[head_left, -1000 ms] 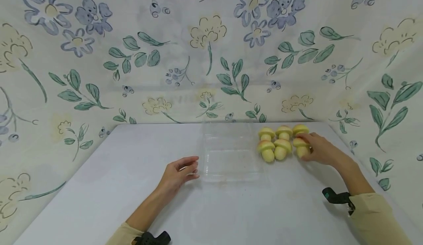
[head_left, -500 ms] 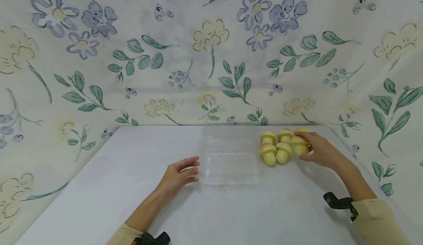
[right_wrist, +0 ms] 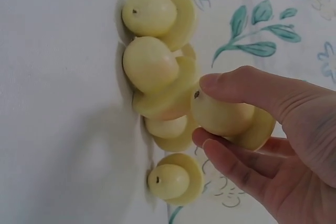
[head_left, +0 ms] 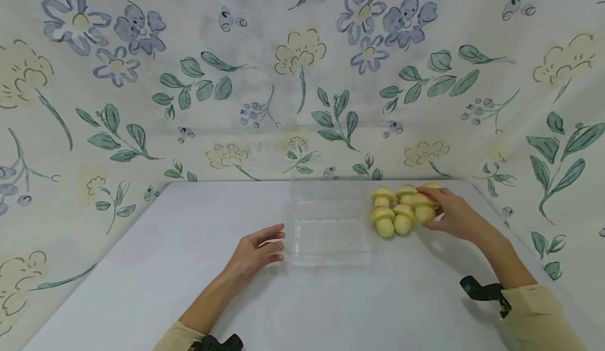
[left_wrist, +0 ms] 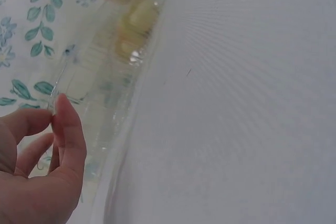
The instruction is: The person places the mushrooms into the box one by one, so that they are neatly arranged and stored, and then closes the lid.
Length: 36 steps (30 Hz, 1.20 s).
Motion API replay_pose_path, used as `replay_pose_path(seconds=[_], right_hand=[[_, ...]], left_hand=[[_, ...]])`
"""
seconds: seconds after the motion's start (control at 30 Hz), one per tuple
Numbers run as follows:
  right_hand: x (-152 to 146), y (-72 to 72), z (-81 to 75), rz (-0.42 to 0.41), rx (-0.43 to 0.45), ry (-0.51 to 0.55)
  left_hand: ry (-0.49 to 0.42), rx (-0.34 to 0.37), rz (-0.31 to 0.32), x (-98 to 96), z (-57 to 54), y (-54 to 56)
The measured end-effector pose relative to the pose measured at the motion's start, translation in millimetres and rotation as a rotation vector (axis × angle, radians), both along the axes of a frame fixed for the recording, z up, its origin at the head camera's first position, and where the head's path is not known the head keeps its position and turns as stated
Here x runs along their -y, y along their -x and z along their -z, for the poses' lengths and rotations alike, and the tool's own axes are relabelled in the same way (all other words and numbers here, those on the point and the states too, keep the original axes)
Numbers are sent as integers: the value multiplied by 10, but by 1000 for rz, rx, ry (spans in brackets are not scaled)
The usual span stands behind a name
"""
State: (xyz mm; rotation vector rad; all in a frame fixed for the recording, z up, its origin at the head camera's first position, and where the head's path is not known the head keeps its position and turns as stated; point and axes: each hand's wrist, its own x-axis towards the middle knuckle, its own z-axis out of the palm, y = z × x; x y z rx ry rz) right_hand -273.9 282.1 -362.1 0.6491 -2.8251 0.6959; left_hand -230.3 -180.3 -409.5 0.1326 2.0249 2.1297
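Observation:
My right hand [head_left: 454, 215] grips a yellow mushroom [head_left: 425, 210], thumb on one side and fingers on the other. The right wrist view shows this held mushroom [right_wrist: 223, 111] with a dark dot on its stem end and its cap toward the palm. Other yellow mushrooms [head_left: 384, 219] stand close together at its left, in two rows. My left hand [head_left: 252, 254] is at the left side of a clear plastic box [head_left: 331, 261], fingers loosely bent. In the left wrist view, fingertips of the left hand [left_wrist: 50, 166] touch the box's edge; a firm grip cannot be made out.
The white table [head_left: 331, 309] runs back to a flower-patterned cloth [head_left: 260, 78]. A mushroom [head_left: 431, 185] at the back is partly hidden by the right hand. Each wrist carries a black camera mount [head_left: 482, 288].
My right hand has shifted slightly left and lifted a little with its mushroom, toward the other mushrooms. The left hand and the box have hardly moved; the head view has tilted slightly.

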Motion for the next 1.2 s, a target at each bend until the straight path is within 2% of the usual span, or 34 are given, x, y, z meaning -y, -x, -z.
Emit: replay_pose_path(seconds=[0.2,0.37,0.7,1.2], right_hand=[[82,-19,-43,-19,-22,10],[167,-10,-54,-70,-52,49],[261,-11,-49,-88,-39,43],[537,44,-205,-95,23,61]], left_hand=[[-20,4,-25,-14,6,6],[-64,-6,-35,-23,4,13],[-72,2,-28,-50,34,17],[-89,4,-33,-51,36,24]])
